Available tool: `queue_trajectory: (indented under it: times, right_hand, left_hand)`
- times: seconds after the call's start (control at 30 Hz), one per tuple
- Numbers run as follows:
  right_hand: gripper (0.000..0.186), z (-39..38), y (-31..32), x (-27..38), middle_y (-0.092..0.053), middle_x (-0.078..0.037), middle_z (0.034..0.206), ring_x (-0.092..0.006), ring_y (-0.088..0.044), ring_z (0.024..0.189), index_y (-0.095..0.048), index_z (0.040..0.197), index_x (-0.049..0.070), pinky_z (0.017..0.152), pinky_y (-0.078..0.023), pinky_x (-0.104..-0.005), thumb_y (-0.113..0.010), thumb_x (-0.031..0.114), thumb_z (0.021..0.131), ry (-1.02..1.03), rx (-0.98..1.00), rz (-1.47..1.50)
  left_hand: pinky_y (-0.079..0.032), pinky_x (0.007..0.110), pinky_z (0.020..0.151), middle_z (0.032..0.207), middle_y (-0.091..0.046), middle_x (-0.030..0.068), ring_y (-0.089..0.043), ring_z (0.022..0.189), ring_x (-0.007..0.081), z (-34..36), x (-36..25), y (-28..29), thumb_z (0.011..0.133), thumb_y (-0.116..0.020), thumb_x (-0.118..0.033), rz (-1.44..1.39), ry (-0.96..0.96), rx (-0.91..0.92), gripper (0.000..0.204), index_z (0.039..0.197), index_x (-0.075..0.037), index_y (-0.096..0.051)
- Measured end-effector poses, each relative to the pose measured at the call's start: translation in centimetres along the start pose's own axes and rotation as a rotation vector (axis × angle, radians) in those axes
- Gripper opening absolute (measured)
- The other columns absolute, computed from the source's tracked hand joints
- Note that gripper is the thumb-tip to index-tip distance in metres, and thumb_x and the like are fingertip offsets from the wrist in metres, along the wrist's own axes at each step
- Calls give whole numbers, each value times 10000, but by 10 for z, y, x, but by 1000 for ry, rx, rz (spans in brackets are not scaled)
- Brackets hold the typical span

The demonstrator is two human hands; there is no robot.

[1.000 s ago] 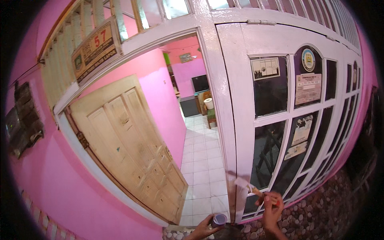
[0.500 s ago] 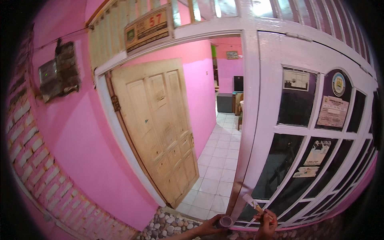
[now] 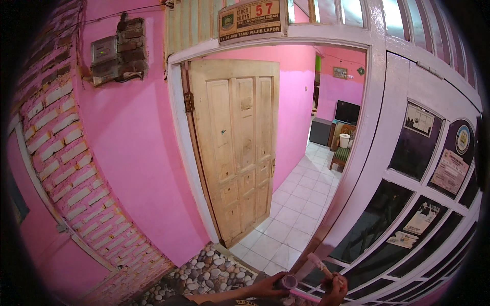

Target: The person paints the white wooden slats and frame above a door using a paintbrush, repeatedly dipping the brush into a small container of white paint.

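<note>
At the lower edge, my left hand (image 3: 269, 287) is closed around a small round cup (image 3: 290, 281), its open top facing up. What is inside is hard to make out. Just right of it, my right hand (image 3: 335, 290) grips a paintbrush (image 3: 326, 273) by its handle. The pale pinkish bristles point up and left, close to the foot of the door post (image 3: 352, 186). That post is whitish pink higher up and brown low down. Whether the bristles touch it, I cannot tell.
A worn wooden door (image 3: 240, 148) stands ajar onto a white tiled floor (image 3: 291, 214). On the right is a white-framed panel with dark glass (image 3: 416, 140). Pebble paving (image 3: 209, 270) lies before the threshold. At left are a pink wall (image 3: 138, 153) and a meter box (image 3: 104, 56).
My view has turned left, so the doorway and panel sit further right in the picture, and more of the room shows. Both hands keep their hold on the cup and paintbrush.
</note>
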State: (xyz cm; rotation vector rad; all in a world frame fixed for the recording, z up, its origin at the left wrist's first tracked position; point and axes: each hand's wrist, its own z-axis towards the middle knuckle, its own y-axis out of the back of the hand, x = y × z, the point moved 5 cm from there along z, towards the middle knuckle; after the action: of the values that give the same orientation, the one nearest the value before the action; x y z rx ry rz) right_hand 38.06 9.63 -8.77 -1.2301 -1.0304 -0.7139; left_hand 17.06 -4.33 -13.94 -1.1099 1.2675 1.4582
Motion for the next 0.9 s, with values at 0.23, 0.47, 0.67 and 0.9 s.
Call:
queue_trajectory:
  times: [0.23, 0.47, 0.67, 0.9]
  right_hand:
    - [229, 0, -3, -12, -706, -128, 949, -228, -694, 834, -616, 1182, -40, 781, -583, -354, -634, 101, 1003, -46, -13, 20]
    - [202, 2, -21, -14, -718, -131, 978, -229, -702, 842, -639, 1157, -23, 775, -582, -344, -642, 98, 996, -87, 8, 57]
    - [214, 0, -44, 1, -716, -126, 995, -218, -703, 865, -640, 1157, -29, 782, -585, -335, -648, 111, 995, -127, 25, 40]
    - [226, -1, -50, 1, -703, -143, 1033, -237, -702, 910, -614, 1174, -44, 828, -594, -357, -626, 106, 1005, -126, 73, 37]
  left_hand:
    - [-403, 365, 1115, 1433, -542, 140, -505, 1329, 214, 2, 28, -6, 916, -776, -339, -164, -41, 0, 818, 1544, -71, -326]
    - [-380, 365, 1140, 1450, -513, 150, -479, 1356, 234, -2, 27, 8, 903, -790, -263, -33, 2, -36, 817, 1540, -61, -319]
    - [-387, 349, 1128, 1433, -524, 158, -489, 1349, 235, -5, 35, 14, 905, -785, -272, -63, -71, -96, 802, 1526, -43, -331]
    - [-439, 353, 1080, 1377, -583, 140, -555, 1281, 223, -22, -10, 22, 911, -758, -263, 3, -6, -126, 750, 1515, -55, -366]
